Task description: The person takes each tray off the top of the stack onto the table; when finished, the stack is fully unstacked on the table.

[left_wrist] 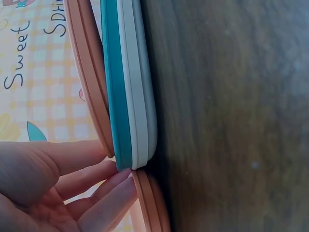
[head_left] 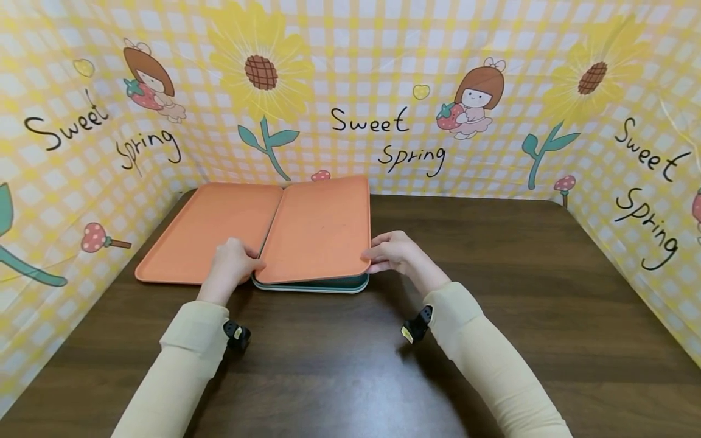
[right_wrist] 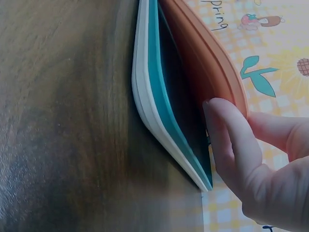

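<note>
An orange tray [head_left: 320, 228] leans over a teal tray [left_wrist: 116, 96], its right side raised so that a gap shows between them. Beneath the teal one lies a white tray [right_wrist: 141, 87]. My left hand [head_left: 232, 260] holds the orange tray's near left corner, thumb on top, with the other fingertips close to the teal rim. At the right edge, my right hand [head_left: 398, 252] pinches the raised orange tray between thumb and fingers, the fingers reaching under it. A second orange tray [head_left: 219, 213] lies flat on the left, right beside the stack.
The trays are on the back left part of a dark wooden table [head_left: 482, 255]. A yellow checked cloth [head_left: 350, 79] with flowers and lettering rises as a wall behind the table and along both sides.
</note>
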Demonstrator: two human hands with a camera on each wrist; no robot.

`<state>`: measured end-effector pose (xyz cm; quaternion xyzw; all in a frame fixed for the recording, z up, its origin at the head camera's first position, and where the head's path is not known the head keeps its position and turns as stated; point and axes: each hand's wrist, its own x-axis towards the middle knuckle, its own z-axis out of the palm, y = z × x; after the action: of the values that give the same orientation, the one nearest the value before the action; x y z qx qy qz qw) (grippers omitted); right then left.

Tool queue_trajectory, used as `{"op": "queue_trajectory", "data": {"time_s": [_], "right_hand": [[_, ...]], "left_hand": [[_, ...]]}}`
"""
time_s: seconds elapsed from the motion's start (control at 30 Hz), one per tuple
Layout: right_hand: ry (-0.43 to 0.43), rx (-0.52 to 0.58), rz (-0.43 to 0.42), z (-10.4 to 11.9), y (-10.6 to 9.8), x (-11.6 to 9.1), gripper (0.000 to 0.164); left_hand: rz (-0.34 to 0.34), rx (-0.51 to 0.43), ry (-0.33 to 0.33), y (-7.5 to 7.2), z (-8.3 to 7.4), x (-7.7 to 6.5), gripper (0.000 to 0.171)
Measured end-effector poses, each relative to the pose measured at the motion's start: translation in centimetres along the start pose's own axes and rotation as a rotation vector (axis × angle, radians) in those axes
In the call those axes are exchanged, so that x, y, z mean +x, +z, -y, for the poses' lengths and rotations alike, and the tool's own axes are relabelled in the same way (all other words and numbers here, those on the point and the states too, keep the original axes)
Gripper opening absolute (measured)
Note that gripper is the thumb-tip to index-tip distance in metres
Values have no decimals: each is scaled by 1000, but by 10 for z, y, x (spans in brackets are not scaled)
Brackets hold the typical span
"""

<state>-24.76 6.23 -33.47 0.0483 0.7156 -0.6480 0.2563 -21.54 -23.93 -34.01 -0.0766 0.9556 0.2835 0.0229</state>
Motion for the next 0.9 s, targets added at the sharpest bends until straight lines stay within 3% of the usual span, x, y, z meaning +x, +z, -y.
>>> {"op": "queue_trajectory", "data": {"time_s": [0.3, 0.43, 0.63, 0.77, 0.9], "right_hand": [[-28, 62, -11, -2, -12, -8, 49], [-45, 64, -15, -4, -24, -13, 51], [-40, 60, -19, -8, -47, -25, 55], [-53, 59, 2, -13, -64, -33, 58], [-82, 46, 31, -18, -83, -43, 60]], "left_hand": [[34, 8, -8, -1, 1, 0, 29], [33, -13, -21, -1, 0, 1, 24], [-11, 83, 15, -1, -2, 4, 8], [-22, 134, 38, -1, -3, 4, 17], [-24, 124, 37, -1, -1, 4, 23]]}}
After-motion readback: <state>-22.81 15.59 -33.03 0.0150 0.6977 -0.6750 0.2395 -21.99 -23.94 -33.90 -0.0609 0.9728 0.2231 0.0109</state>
